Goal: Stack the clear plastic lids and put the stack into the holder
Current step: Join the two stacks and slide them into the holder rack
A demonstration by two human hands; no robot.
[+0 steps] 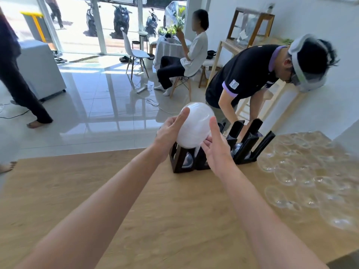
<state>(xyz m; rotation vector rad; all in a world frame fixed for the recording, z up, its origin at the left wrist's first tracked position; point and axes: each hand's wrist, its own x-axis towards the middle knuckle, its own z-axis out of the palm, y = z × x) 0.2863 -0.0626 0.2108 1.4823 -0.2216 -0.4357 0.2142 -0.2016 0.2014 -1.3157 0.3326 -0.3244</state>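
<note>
A stack of clear dome lids (195,124) looks milky white and sits tilted at the mouth of the leftmost slot of the black holder (177,162). My left hand (171,131) grips the stack's left side, thumb up along the dome. My right hand (215,144) holds the stack's right side, thumb raised and fingers under its lower edge. Other slots of the holder (252,136) have lids at their bottoms. Several loose clear lids (303,171) lie spread on the wooden table (136,191) to the right.
A person in a black shirt with a headset (252,74) bends over just behind the holder at the table's far edge. Another person sits on a chair (186,55) further back. A third person's legs (19,84) stand on the left.
</note>
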